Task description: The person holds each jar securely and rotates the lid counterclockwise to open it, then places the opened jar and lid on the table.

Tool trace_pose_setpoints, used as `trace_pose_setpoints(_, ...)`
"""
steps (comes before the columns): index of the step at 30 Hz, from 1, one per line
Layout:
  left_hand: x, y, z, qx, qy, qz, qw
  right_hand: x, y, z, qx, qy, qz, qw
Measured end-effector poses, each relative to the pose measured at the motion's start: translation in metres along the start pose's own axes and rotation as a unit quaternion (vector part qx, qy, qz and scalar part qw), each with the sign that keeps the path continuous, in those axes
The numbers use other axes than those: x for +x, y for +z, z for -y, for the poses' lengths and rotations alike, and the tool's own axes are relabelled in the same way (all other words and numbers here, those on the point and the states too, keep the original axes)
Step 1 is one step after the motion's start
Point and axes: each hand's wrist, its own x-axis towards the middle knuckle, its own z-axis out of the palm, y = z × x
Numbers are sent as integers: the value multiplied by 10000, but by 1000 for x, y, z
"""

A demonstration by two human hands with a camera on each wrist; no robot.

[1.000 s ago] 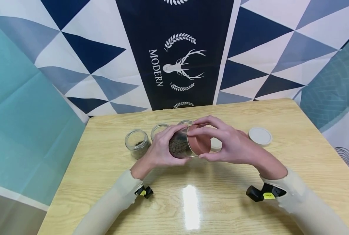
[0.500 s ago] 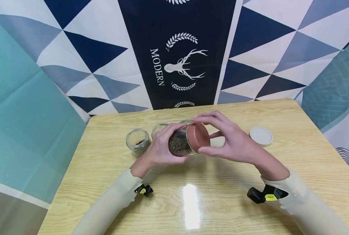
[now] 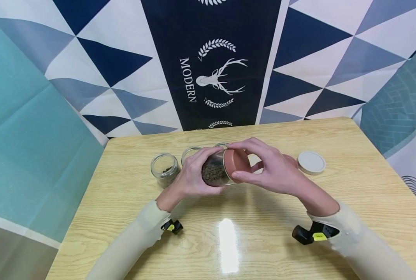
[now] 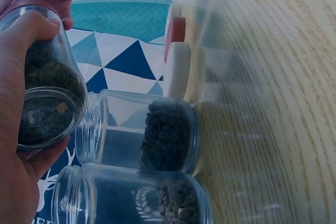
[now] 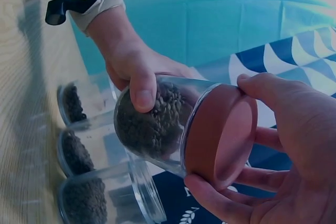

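A glass jar (image 3: 213, 169), partly filled with dark bean-like pieces, is held tilted above the table. My left hand (image 3: 198, 174) grips it round the body, thumb along the side in the right wrist view. On the jar's mouth sits a reddish-brown lid (image 5: 223, 135). The thumb and fingers of my right hand (image 3: 276, 169) hold this lid by its rim. In the left wrist view the jar's base (image 4: 44, 119) faces the camera, and the right hand shows behind it.
Three open jars with dark pieces stand behind and left of my hands, among them the leftmost jar (image 3: 164, 170). A white lid (image 3: 311, 162) lies on the table (image 3: 151, 249) at right. A reddish lid (image 3: 290, 160) lies partly hidden behind my right hand.
The fingers of my right hand have shifted round the lid's rim, lifting slightly and then closing on it again. My left hand and the jar have stayed nearly in place.
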Motion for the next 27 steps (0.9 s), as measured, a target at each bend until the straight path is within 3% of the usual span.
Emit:
trace_pose_setpoints(11,1,-1,0,-1,28,-26,10000,3,-1,-3,42,-426,-54,9991)
trace_pose_setpoints(15,2,-1,0,8,91,-41,10000,3,-2,-8,-213,-1106,-63,9936)
trace_pose_setpoints(18,2,-1,0,5,103,-62,9999,3,-2,-12,-570,-1761,-55,9827)
trace_pose_setpoints(21,2,-1,0,-7,96,-71,9999,2,-3,-15,-824,-2133,-62,9735)
trace_pose_setpoints(27,2,0,1,-2,131,-54,9999,2,-3,-16,-793,-2124,-41,9739)
